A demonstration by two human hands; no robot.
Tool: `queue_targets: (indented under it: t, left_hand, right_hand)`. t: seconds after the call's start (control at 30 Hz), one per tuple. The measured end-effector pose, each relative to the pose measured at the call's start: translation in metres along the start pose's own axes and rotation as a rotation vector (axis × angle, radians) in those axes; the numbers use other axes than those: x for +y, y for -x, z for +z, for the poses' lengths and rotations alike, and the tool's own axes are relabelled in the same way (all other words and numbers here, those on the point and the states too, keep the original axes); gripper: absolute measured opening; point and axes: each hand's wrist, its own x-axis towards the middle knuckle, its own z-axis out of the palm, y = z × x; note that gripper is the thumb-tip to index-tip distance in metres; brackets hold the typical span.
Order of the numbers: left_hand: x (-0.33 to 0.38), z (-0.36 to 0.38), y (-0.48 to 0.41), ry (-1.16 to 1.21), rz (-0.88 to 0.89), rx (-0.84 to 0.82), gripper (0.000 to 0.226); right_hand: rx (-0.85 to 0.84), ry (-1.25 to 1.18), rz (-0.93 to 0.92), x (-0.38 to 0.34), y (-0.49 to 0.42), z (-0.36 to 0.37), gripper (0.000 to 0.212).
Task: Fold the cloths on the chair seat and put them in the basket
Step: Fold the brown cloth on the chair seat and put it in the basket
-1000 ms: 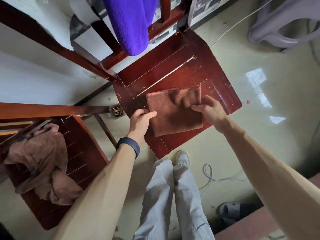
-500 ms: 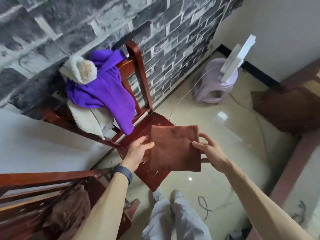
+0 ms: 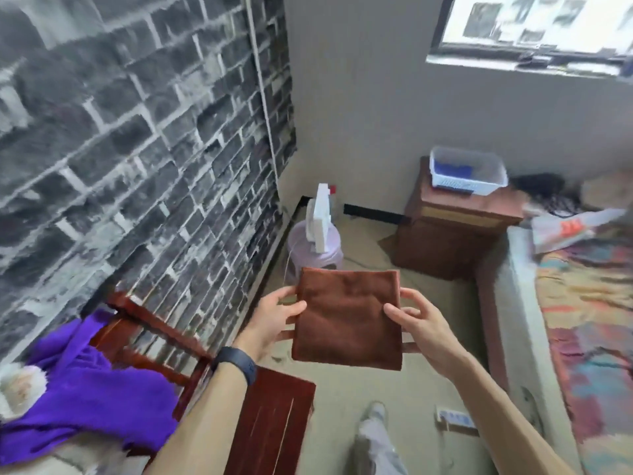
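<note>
Your left hand (image 3: 274, 318) and right hand (image 3: 424, 323) pinch the folded cloth (image 3: 347, 318) by its sides; the basket (image 3: 469, 186) sits upper right, nearer your right hand.

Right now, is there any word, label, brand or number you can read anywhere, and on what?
Nothing is readable.
Plastic bag on the bed: orange print, too blurred.
Window: dark patches, too blurred.
Brown cloth: no label shows.
</note>
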Motion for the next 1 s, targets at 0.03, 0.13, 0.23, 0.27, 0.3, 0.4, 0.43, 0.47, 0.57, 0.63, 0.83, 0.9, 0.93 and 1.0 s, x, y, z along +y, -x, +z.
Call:
queue_targets:
  t: [0.03,0.13,0.23,0.27,0.3,0.4,0.43,0.47,0.57,0.63,0.83,0.9,0.93,1.0]
  left_hand:
    - [0.013,0.017,-0.015,-0.008,0.010,-0.029,0.030]
    - [0.049,0.070,-0.065,-0.048,0.029,-0.095,0.030]
    - [0.087,0.127,-0.116,-0.075,0.059,-0.124,0.028]
    - [0.100,0.147,-0.132,-0.094,0.066,-0.136,0.027]
    - [0.111,0.166,-0.146,-0.105,0.067,-0.151,0.025]
    - [0.143,0.220,-0.184,-0.118,0.077,-0.177,0.020]
    - [0.152,0.235,-0.197,-0.124,0.073,-0.183,0.022]
    - [0.161,0.250,-0.211,-0.136,0.075,-0.185,0.022]
    - [0.185,0.291,-0.255,-0.183,0.080,-0.190,0.024]
    - [0.196,0.308,-0.277,-0.231,0.075,-0.166,0.023]
    - [0.225,0.365,-0.393,-0.241,0.002,-0.197,0.022]
    - [0.235,0.385,-0.439,-0.253,-0.038,-0.208,0.022]
    - [0.240,0.394,-0.462,-0.269,-0.060,-0.215,0.023]
    - [0.248,0.413,-0.508,-0.294,-0.097,-0.221,0.023]
  right_hand:
    - [0.032,-0.017,-0.014,-0.007,-0.008,-0.015,0.027]
    - [0.112,-0.069,-0.051,-0.029,-0.039,-0.063,0.029]
    - [0.160,-0.118,-0.081,-0.055,-0.080,-0.114,0.028]
    - [0.178,-0.133,-0.087,-0.062,-0.095,-0.132,0.027]
    - [0.195,-0.141,-0.083,-0.069,-0.107,-0.149,0.026]
    - [0.223,-0.175,-0.081,-0.092,-0.143,-0.197,0.025]
    - [0.233,-0.183,-0.076,-0.099,-0.155,-0.212,0.025]
    - [0.243,-0.195,-0.072,-0.106,-0.167,-0.227,0.026]
    - [0.269,-0.226,-0.055,-0.123,-0.210,-0.273,0.026]
    - [0.279,-0.223,-0.042,-0.130,-0.234,-0.291,0.026]
    - [0.319,-0.235,0.023,-0.147,-0.341,-0.351,0.027]
    - [0.338,-0.229,0.047,-0.152,-0.383,-0.371,0.025]
    - [0.351,-0.228,0.064,-0.154,-0.403,-0.380,0.025]
    - [0.380,-0.222,0.103,-0.158,-0.443,-0.398,0.025]
